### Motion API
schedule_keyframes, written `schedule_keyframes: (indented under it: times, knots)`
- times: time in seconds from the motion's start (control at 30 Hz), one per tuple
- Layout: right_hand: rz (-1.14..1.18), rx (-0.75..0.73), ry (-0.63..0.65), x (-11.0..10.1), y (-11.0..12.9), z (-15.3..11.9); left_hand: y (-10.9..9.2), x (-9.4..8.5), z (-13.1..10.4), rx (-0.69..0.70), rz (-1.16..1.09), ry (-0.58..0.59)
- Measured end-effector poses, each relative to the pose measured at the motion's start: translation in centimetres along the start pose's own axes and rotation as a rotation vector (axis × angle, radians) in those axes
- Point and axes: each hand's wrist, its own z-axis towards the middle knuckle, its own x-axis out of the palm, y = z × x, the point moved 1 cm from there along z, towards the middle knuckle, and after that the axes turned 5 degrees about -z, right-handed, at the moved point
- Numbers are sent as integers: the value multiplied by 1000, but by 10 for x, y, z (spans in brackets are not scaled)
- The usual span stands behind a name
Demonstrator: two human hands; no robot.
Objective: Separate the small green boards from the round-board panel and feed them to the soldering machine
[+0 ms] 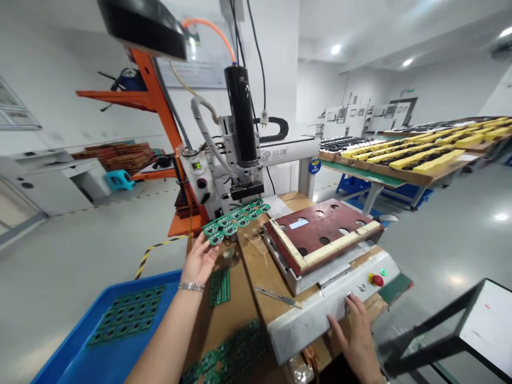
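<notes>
The left hand [199,262] grips the circuit-board panel [236,220] by its end, likely sparing the components [230,226], while the open right hand [359,341] touches the control box [308,321].

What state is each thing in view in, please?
Green circuit-board panel: held up, tilted.
Left hand: closed on its near end.
Right hand: fingers spread, touching white metal control box.
Round green button: lit.
Small rectangular display: on, green.
Slim silver knife: lying flat.
Blue plastic bin: open, green boards inside.
Dark red holed plate: no circuit board on it.
</notes>
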Motion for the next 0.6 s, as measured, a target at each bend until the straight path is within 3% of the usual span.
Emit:
schedule_keyframes:
  times: [0.13,0.23,0.37,0.47,0.6]
  knots:
    - [7,-10,8,-13,9,9,-6,-9,-14,-2,5,-29]
    - [27,-29,65,-31,29,20,-14,-30,-32,-4,18,-81]
    - [99,-180,362,-42,78,44,-31,-74,-74,-7,48,-172]
    - [92,-275,604,-27,120,64,-44,-108,-115,4,69,-246]
    - [-47,-284,802,19,164,97,-55,-141,-164,8,87,-311]
